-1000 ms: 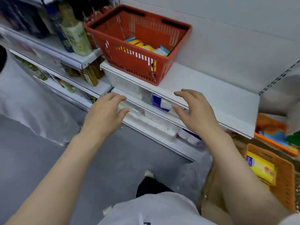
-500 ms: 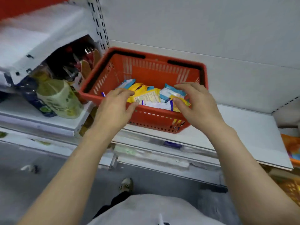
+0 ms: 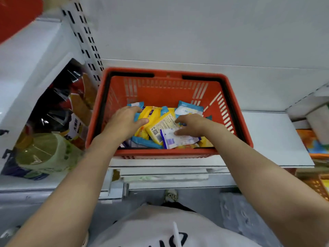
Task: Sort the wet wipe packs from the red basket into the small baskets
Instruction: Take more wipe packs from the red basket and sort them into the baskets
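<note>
The red basket (image 3: 165, 154) stands on a white shelf (image 3: 274, 139) straight ahead of me. Inside lie several wet wipe packs: yellow ones (image 3: 161, 124), blue ones (image 3: 146, 142) and white ones (image 3: 179, 139). Both hands are down inside the basket. My left hand (image 3: 124, 123) rests on the left end of a yellow pack, fingers over its far edge and thumb lying across it. My right hand (image 3: 193, 126) has spread fingers that touch a white pack and the yellow pack beside it. Neither pack is lifted.
An orange small basket (image 3: 318, 187) shows at the lower right edge, and another orange one (image 3: 310, 144) sits at the shelf's right end. Bottles (image 3: 41, 155) and snack packets (image 3: 78, 111) crowd the shelf to the left. Shelf edges run below the basket.
My view rose from the lower shelves to the red basket. Both hands moved up and forward over its front rim and came down onto the packs inside.
</note>
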The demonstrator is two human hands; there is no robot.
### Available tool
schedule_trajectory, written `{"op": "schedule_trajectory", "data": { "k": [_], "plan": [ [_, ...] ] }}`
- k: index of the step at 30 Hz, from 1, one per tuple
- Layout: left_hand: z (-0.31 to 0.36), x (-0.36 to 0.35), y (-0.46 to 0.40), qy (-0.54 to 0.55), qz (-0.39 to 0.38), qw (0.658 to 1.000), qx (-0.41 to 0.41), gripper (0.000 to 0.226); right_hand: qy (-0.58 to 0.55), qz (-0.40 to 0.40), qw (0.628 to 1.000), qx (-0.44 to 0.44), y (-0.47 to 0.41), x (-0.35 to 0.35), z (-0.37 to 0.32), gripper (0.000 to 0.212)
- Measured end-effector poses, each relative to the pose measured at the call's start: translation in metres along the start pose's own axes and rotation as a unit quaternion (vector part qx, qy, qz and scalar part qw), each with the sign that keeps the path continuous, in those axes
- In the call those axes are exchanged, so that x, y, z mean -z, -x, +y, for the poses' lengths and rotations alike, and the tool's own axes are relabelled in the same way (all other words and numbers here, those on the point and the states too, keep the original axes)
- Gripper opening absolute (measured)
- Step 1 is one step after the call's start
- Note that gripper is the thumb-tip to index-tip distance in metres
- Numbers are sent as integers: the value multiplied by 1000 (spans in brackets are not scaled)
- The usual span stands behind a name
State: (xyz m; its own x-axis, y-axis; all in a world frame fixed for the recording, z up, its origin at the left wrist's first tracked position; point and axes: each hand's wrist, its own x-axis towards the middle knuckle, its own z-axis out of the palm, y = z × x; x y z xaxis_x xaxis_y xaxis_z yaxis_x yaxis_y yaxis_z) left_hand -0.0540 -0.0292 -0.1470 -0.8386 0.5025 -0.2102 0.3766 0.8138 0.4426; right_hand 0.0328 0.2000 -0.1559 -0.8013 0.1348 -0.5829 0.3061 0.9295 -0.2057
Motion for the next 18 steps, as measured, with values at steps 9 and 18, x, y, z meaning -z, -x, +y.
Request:
{"op": "schedule_trajectory", "data": {
  "k": [9,18],
  "plan": [
    [4,11,-22,33,-64,997,31,55,-27,107,994,1,-20,17,15,50],
    [68,-2,-45,254,41,966,-6,61,-505,89,856,71,1,40,2,23]
  ]
}}
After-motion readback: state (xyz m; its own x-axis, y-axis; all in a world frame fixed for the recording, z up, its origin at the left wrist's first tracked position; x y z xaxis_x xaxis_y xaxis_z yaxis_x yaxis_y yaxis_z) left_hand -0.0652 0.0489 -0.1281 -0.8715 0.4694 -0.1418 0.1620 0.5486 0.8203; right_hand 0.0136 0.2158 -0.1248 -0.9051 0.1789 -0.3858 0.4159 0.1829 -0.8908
